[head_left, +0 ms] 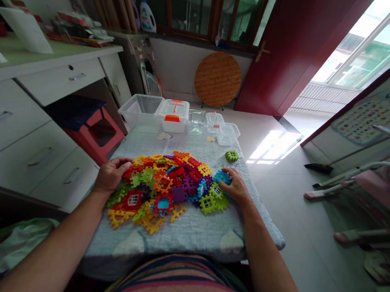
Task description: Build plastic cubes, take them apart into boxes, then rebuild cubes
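Note:
A heap of several colourful interlocking plastic tiles (168, 184) in red, orange, yellow, green, blue and purple lies on a table covered with a grey-blue cloth (191, 231). My left hand (112, 173) rests on the heap's left edge, fingers curled over the tiles. At the right edge of the heap, my right hand (234, 185) lies with its fingers bent over a blue tile (222, 176). Whether either hand grips a tile does not show. One green tile (231, 155) sits apart, beyond my right hand.
Clear plastic boxes line the table's far edge: an open tub (140, 110), a lidded box with an orange latch (173, 115), smaller ones (228, 133). White drawers (29, 151) and a red stool (96, 133) stand left. Tiled floor and pink frames (364, 186) lie right.

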`<move>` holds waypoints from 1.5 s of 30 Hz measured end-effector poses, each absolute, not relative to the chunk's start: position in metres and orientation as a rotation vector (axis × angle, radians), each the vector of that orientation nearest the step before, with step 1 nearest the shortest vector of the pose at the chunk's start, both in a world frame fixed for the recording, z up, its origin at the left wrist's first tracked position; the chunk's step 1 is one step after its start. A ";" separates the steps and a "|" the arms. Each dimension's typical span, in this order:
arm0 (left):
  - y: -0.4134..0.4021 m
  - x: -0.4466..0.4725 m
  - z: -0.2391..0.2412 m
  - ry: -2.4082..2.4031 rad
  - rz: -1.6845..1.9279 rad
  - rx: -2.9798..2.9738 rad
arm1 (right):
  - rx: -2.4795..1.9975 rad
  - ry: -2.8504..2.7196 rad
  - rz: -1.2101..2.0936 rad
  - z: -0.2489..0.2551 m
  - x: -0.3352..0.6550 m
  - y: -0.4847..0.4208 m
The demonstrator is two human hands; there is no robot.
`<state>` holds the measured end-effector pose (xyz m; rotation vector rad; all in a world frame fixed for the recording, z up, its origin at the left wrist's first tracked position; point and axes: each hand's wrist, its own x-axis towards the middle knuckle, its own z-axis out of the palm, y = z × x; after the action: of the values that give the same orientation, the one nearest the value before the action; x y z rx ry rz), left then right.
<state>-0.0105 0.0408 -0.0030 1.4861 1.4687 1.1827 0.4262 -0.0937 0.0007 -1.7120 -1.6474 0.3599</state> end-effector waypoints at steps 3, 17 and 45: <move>0.041 -0.011 -0.004 1.468 1.190 1.492 | -1.695 -1.564 0.367 -0.004 0.429 -0.092; 0.041 -0.011 -0.004 1.450 1.216 1.513 | -1.750 -1.548 0.330 -0.001 0.426 -0.091; 0.039 -0.011 -0.006 1.430 1.207 1.530 | -1.540 -1.811 0.251 0.041 0.351 -0.111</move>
<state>-0.0113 0.0389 -0.0058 1.5302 1.4303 1.2070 0.3507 -0.1109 0.0410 -1.5398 -1.8114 0.2515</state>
